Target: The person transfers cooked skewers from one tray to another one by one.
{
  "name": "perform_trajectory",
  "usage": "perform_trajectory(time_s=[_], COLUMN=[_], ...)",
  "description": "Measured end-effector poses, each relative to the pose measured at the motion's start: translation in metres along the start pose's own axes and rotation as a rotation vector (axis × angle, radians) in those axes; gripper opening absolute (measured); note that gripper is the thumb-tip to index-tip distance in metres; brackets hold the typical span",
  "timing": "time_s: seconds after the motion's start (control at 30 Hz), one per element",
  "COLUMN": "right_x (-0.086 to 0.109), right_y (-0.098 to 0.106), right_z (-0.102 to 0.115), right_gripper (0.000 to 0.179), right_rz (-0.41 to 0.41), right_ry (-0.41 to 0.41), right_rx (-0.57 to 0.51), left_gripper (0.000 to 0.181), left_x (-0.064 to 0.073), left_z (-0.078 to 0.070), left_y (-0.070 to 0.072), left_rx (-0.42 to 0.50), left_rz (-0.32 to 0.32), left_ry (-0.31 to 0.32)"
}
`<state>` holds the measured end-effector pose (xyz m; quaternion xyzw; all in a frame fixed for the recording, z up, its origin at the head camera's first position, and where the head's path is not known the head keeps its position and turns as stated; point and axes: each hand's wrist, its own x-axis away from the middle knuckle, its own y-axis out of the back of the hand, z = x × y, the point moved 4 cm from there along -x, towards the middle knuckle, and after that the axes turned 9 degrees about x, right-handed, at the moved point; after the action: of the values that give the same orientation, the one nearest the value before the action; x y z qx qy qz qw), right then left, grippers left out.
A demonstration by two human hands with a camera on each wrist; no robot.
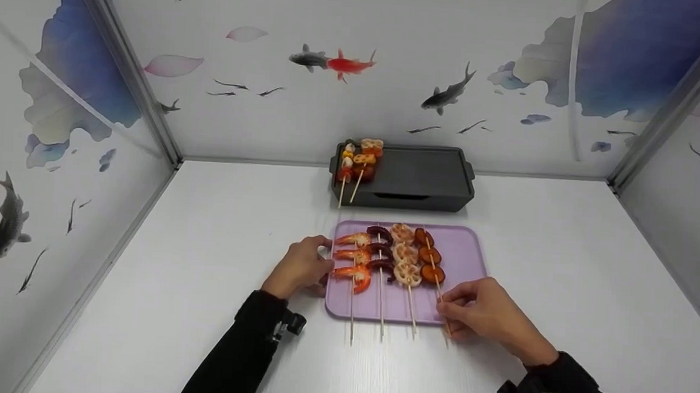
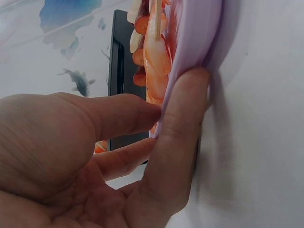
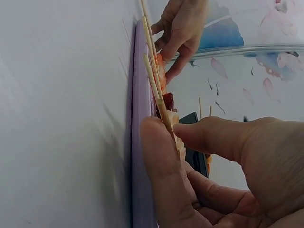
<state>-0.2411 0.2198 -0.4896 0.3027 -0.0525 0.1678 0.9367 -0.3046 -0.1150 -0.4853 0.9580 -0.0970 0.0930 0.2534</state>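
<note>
A lilac tray (image 1: 467, 252) carries several food skewers side by side, their sticks jutting past its near edge. At its left rim, my left hand (image 1: 302, 266) pinches the tray, thumb on the inner side and fingers outside, as the left wrist view shows. With thumb and fingertips my right hand (image 1: 492, 311) pinches the stick of the rightmost skewer (image 1: 430, 256), which bears browned orange round slices. Left of it lie a lotus root skewer (image 1: 406, 254), a dark red octopus tentacle skewer (image 1: 380, 250) and a shrimp skewer (image 1: 355, 256).
Behind the tray stands a black grill (image 1: 424, 170) with a flat top. On its left end rest a mixed vegetable skewer (image 1: 346, 163) and another skewer (image 1: 364, 159) with lotus root. Printed walls (image 1: 330, 116) enclose the white table (image 1: 233, 214) at the back and sides.
</note>
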Motion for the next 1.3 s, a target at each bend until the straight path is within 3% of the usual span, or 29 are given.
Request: perform_trajectory(time_s=[0.27,0.67,0.93,1.3], right_x=[0.001,0.000,0.000,-0.002], right_y=[0.001,0.009,0.013,0.020], right_z=[0.000,0.000,-0.002,-0.002], right_gripper=[0.022,0.021,0.015,0.016], right_rz=[-0.017,-0.059,-0.094,-0.137], right_ry=[0.055,0.061,0.066,0.039], right_rx=[0.090,0.163,0.237,0.248], left_gripper=[0.049,0.048,0.050,0.047], left_x=[-0.001,-0.001,-0.001,-0.002], left_z=[0.000,0.000,0.003,0.003], left_y=[0.000,0.000,-0.001,-0.001], left_rx=[-0.018,-0.029,0.035,-0.009], left_rz=[-0.001,-0.009,-0.004,-0.006], left_ry=[-0.019,-0.044,0.009,-0.002])
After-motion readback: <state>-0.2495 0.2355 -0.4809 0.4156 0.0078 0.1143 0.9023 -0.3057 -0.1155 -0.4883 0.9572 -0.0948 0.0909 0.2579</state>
